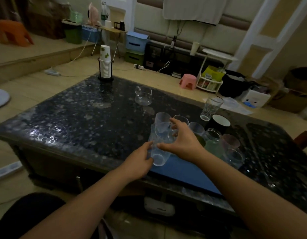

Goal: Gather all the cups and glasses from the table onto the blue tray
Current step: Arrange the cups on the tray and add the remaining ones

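A blue tray [187, 171] lies at the near edge of the dark speckled table [83, 118]. My left hand [138, 161] grips the base of a tall clear glass [159, 149] over the tray's left end. Above it my right hand [180, 142] holds a clear handled mug [162, 122], its fingers around the handle. Several more glasses stand on the tray's far side, among them a jar [213, 137], a pinkish glass [229, 142] and a black mug [220, 122]. Off the tray stand a small glass pitcher [143, 95] and a patterned tumbler [210, 108].
A black holder with a stack of paper cups [105, 66] stands at the table's far corner. Beyond the table are a pink stool [188, 81], a white rack [209, 81], storage boxes and cables on the floor.
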